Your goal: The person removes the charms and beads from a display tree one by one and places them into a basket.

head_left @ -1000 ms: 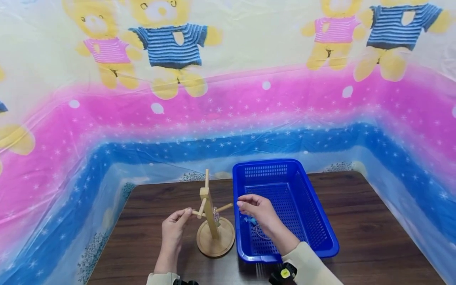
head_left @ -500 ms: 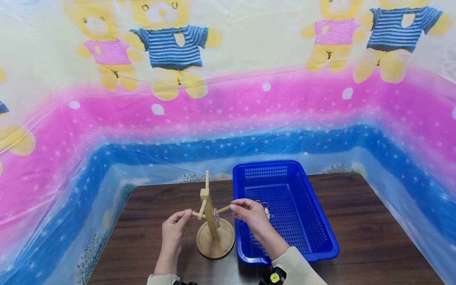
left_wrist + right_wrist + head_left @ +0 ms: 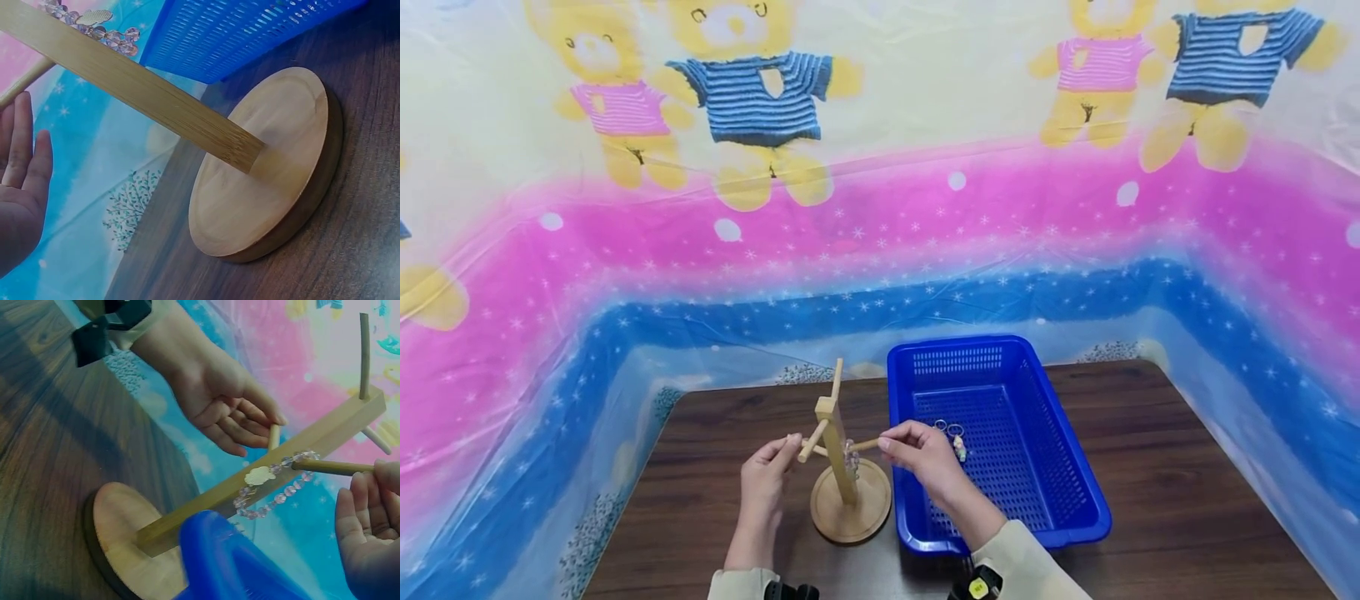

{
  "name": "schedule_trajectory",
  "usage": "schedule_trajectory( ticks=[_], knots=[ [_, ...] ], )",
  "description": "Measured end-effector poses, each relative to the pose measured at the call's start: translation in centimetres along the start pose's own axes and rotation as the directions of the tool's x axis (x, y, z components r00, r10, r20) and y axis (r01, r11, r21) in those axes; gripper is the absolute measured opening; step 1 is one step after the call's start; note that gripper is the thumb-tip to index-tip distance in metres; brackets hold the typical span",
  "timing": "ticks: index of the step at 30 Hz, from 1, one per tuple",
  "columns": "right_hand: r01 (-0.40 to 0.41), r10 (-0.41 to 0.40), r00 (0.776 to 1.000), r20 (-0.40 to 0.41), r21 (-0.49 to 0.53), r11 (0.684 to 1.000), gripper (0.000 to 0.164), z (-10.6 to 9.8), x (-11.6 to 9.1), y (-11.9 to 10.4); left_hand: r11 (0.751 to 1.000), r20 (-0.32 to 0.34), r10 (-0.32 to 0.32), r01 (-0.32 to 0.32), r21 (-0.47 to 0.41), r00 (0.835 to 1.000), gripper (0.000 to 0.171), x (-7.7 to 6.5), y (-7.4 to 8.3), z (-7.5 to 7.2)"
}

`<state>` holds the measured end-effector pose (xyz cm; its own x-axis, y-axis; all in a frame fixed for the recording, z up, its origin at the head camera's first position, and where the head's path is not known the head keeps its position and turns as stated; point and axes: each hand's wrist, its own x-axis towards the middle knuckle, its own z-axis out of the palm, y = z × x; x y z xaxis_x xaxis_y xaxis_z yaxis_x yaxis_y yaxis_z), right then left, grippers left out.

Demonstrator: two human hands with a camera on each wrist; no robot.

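Observation:
A wooden jewelry stand (image 3: 841,467) rises from a round base (image 3: 850,518), with pegs sticking out of its post. My left hand (image 3: 765,483) pinches the end of the left lower peg (image 3: 274,436) between thumb and fingers. On the opposite side, my right hand (image 3: 931,467) pinches the tip of the right lower peg (image 3: 334,467). A bracelet (image 3: 291,489) of clear pinkish beads with a pale cloud-shaped charm hangs on that right peg, against the post. The left wrist view shows part of the bracelet (image 3: 122,42) behind the post.
A blue perforated basket (image 3: 1070,450) stands right of the stand, under my right forearm. Inside lie metal rings and a small pastel charm (image 3: 959,448). The dark wood table (image 3: 1180,483) meets a printed cloth backdrop (image 3: 880,233) at its far edge.
My right hand has moved left from over the basket onto the right peg's tip. The stand has turned slightly, its front upper peg swinging left. My left hand has stayed at the left peg.

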<state>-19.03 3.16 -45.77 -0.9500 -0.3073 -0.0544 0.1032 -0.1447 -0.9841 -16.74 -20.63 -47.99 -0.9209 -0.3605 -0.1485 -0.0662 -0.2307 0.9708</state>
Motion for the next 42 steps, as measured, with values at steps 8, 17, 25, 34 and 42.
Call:
schedule_trajectory(
  ticks=[8, 17, 25, 34, 42],
  knots=[
    [0.003, -0.003, 1.000, 0.020, 0.037, 0.999, 0.005, 0.3, -0.6, 0.5, 1.000, 0.016, -0.022, 0.022, -0.022, 1.000, 0.036, 0.3, 0.0, 0.5],
    [0.046, -0.047, 0.997, 0.062, 0.016, 0.999, 0.014, 0.5, -1.0, 0.4, 0.998, 0.033, -0.028, 0.030, -0.059, 0.999, 0.029, 0.8, 0.5, 1.2],
    [0.149, -0.144, 0.972, 0.186, -0.009, 0.989, 0.033, 0.6, -1.2, 0.8, 0.998, 0.050, 0.001, 0.002, -0.062, 0.999, 0.034, 1.4, 0.3, 2.1],
    [0.198, -0.202, 0.957, 0.207, 0.044, 0.979, 0.037, 1.4, -1.7, 1.4, 0.999, 0.055, 0.002, 0.001, -0.041, 0.998, 0.035, 1.7, 0.4, 2.6],
    [0.219, -0.229, 0.953, 0.199, 0.073, 0.973, 0.037, 2.4, -2.2, 2.2, 1.000, 0.094, 0.024, -0.025, 0.004, 0.995, 0.031, 2.1, 0.4, 3.0]
  ],
)
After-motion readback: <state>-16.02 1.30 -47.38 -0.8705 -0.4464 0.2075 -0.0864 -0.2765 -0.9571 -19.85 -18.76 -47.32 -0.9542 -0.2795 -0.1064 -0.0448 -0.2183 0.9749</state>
